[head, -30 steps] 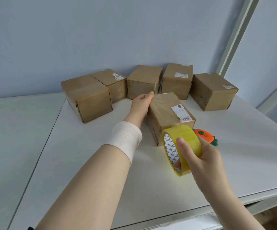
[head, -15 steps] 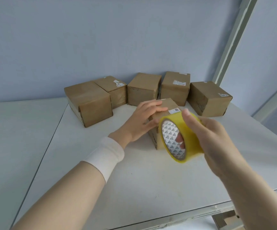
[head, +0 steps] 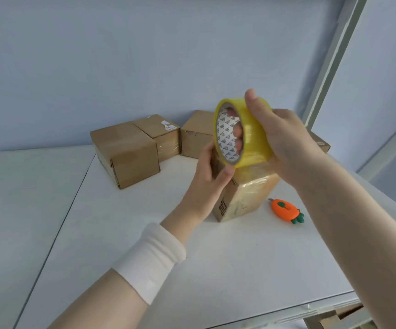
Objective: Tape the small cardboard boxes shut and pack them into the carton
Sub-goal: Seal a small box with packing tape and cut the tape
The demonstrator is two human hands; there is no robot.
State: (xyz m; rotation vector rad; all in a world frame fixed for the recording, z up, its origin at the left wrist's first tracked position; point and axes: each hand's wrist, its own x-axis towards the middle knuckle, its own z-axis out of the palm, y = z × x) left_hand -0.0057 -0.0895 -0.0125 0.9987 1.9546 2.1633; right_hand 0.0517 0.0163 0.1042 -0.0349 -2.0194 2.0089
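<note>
One small box [head: 244,200] is now stood on end on the desk [head: 144,233] and is gripped at its top by the left hand [head: 206,184]. The tape roll [head: 251,138], newly raised, is held just above it, with the fingers [head: 238,136] of the right hand [head: 287,143] curled through its core. Taping is judged imminent. The box's dark print and a rear box's white label [head: 168,126] are found illegible.

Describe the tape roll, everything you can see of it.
The tape roll is a wide ring of glossy, yellow-tinted clear tape on a white core printed with grey triangles. It is held on edge just above the nearest small box, open side turned toward the left hand. The right hand grips it, thumb over the outer band, fingers through the core. The left hand pinches its lower rim. Whether a strip reaches the box is unclear.
</note>
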